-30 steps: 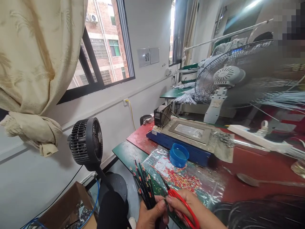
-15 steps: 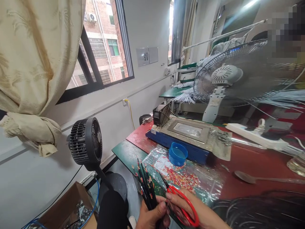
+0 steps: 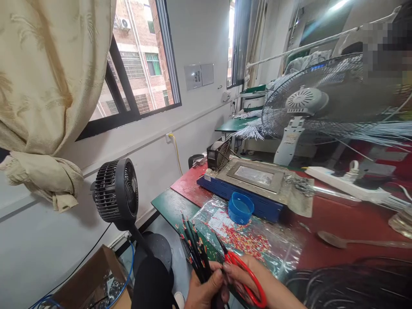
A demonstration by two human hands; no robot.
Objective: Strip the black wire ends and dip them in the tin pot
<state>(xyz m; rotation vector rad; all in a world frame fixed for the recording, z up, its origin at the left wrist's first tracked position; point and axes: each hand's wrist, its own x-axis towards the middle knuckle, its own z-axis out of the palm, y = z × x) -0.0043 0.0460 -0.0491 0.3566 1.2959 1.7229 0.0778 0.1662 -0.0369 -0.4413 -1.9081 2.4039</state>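
Note:
My left hand (image 3: 206,286) is wrapped round a bundle of black cables (image 3: 197,253), whose stripped ends fan upward and show thin red and pale wire tips. In my right hand (image 3: 249,274) are red-handled scissors (image 3: 246,271), their dark blades pointing up and to the left, beside the bundle. The fingers of both hands meet near the lower part of the cables; what lies between those fingertips is hidden. Behind the hands, red and yellow insulation scraps (image 3: 247,240) lie scattered over a clear plastic bag (image 3: 283,253).
A blue plastic cup (image 3: 240,208) stands before a blue-sided solder pot (image 3: 244,176). To the right lie a spoon-like tool (image 3: 334,239), a power strip (image 3: 347,182) and coiled black cable (image 3: 354,285). A black fan (image 3: 117,193) and a cardboard box (image 3: 92,274) are at left.
The cable bundle and the scissors have shifted slightly to the left. Both hands keep their hold.

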